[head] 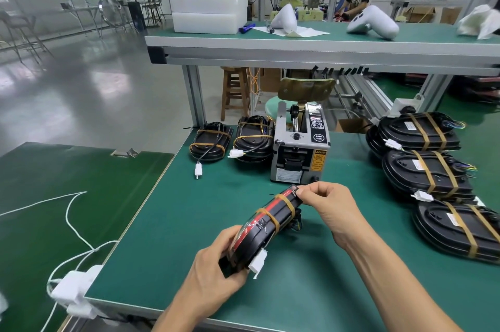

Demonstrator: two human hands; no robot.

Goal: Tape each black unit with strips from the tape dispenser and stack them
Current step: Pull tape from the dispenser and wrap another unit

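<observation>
A black unit [266, 226] with a red stripe and two tan bands stands on its edge above the green table [167, 245]. My left hand [216, 269] grips its near end, beside a white connector [258, 261]. My right hand [324, 204] pinches its far top corner with fingertips; whether a tape strip is between them I cannot tell. The grey tape dispenser [300, 150] stands just behind the unit. Two banded black units [211, 140] [253, 139] lie left of the dispenser. Three banded units [419, 131] [427, 172] [460, 228] lie overlapping at the right.
A raised green shelf [297, 33] crosses above the table and carries white foam boxes [208, 10] and white shells [373, 23]. A white cable and plug [75, 285] lie at the left table edge. A person works at a far bench.
</observation>
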